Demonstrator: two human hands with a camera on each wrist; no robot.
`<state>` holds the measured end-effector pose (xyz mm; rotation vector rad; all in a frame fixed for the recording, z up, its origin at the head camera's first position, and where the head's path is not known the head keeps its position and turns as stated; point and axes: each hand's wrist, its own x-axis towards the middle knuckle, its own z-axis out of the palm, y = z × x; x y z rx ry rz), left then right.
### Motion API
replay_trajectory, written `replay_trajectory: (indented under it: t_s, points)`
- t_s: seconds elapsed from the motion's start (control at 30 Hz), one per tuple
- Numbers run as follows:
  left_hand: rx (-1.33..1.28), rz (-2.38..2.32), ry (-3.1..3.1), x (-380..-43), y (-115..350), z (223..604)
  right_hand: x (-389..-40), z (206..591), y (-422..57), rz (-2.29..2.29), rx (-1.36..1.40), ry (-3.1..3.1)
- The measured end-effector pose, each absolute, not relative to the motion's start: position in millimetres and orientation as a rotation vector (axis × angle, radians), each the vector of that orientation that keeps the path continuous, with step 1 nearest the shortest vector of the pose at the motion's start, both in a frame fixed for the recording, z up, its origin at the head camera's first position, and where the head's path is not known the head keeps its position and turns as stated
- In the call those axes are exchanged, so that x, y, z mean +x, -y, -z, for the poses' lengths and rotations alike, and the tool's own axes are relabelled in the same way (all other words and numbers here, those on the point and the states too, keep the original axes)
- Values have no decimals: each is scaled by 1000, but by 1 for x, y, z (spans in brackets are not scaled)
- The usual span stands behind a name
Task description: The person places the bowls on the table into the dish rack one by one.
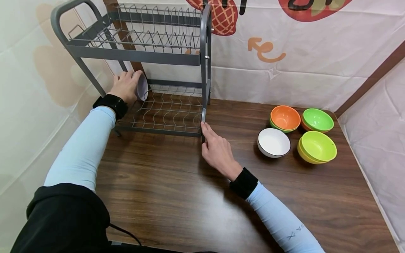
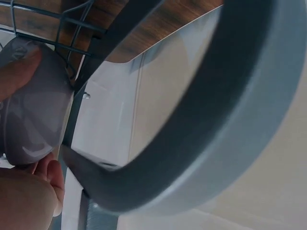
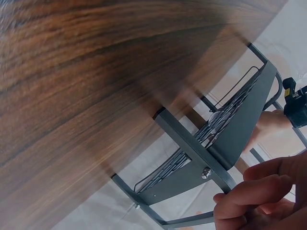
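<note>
The tabletop [image 1: 158, 196] carries a two-tier rack [image 1: 136, 55], upper left of the frame; at the left of its lower tier [image 1: 158, 131] is the held bowl [image 1: 143, 88], in the left grip [image 1: 124, 86]. At middle right, a single bowl [image 1: 274, 142] sits before the back-left stack [image 1: 285, 118] and left of the front-right stack [image 1: 317, 147], with the back-right stack [image 1: 317, 120] behind the latter.

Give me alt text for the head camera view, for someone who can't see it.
A person's left hand grips a greyish bowl at the lower shelf of a two-tier grey dish rack, while the right hand holds the rack's front right post. To the right, a white bowl and three stacks of colourful bowls stand on a brown table.
</note>
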<state>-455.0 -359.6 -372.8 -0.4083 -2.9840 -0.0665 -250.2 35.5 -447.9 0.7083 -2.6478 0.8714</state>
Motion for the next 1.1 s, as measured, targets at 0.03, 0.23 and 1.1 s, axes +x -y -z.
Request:
replay_trajectory:
  t_s: [0.03,0.23,1.1]
  points:
    - [-413,68,2979,-455,361,373,-250,448,-35,-873,707,2649]
    - [-400,71,2940,-456,361,375,-250,447,-36,-876,701,2662]
    - [-361,177,3023,-456,368,371,-251,448,-37,-876,717,2672]
